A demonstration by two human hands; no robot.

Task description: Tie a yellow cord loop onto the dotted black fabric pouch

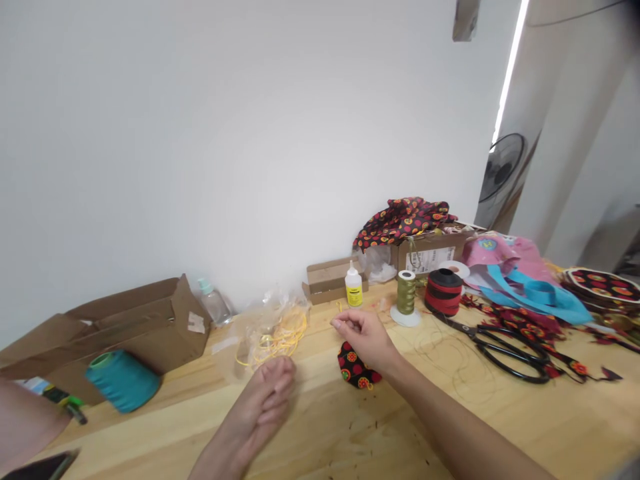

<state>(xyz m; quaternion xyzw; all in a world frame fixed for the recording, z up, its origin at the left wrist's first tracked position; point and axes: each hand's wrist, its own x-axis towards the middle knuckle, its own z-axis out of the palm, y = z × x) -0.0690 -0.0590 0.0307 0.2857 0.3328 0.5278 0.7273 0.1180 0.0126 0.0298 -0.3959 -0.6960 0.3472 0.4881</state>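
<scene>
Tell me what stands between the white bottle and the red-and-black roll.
In the head view, the green thread spool stands between the white bottle and the red-and-black roll.

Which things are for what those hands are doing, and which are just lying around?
Probably in use, being closest:
round black flowered fabric piece
tangled yellow cord

Seemingly just lying about:
teal cone-shaped thread spool
clear plastic pump bottle
round black fan

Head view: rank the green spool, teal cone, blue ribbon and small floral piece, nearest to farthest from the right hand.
1. Small floral piece: partly hidden by the right hand.
2. Green spool: right of it, farther back.
3. Blue ribbon: farther right.
4. Teal cone: far left.
</scene>
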